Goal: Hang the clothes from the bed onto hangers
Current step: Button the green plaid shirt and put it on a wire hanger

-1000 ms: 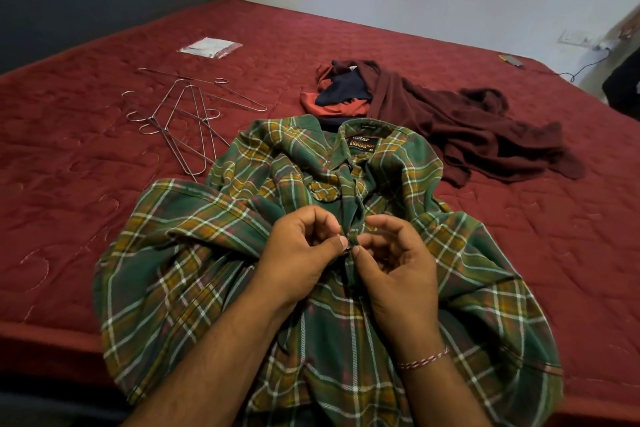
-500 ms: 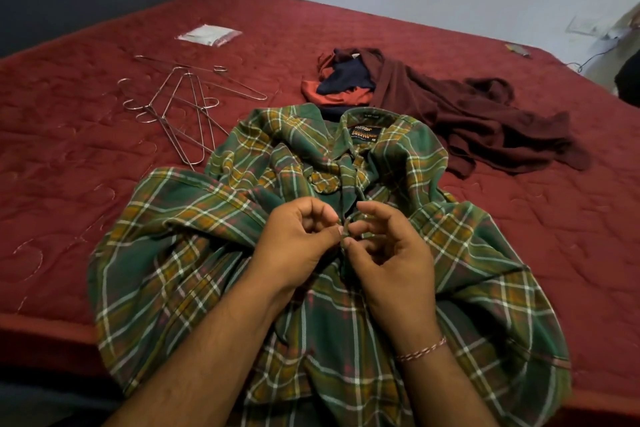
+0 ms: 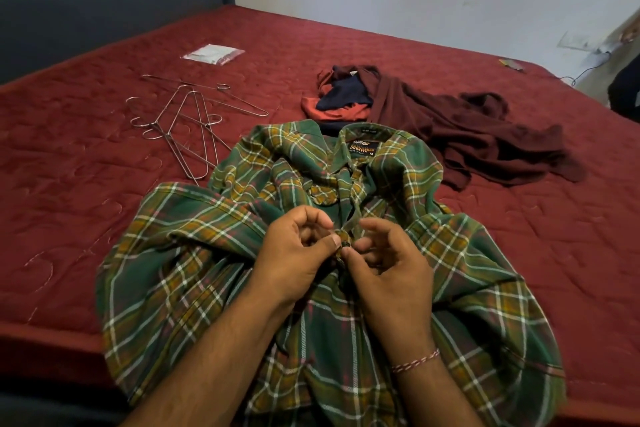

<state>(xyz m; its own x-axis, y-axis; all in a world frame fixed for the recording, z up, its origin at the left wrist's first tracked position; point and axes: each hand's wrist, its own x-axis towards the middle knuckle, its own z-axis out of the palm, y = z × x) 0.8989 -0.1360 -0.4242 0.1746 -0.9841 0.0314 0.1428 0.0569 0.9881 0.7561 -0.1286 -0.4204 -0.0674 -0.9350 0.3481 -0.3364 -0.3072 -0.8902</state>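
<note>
At the bed's near edge, the left hand (image 3: 294, 253) and right hand (image 3: 384, 263) meet, both pinching the button placket of a rumpled green plaid shirt (image 3: 194, 274) spread on the quilted maroon bedcover (image 3: 69, 191). Beyond, thin wire hangers (image 3: 187, 125) lie tangled left; a dark maroon clothes heap (image 3: 460, 135) sits right, touching the collar. A plastic packet (image 3: 213, 54) lies farther back.

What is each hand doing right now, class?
Left hand: pinches the front placket of the plaid shirt at a button.
Right hand: pinches the same placket from the other side.
</note>
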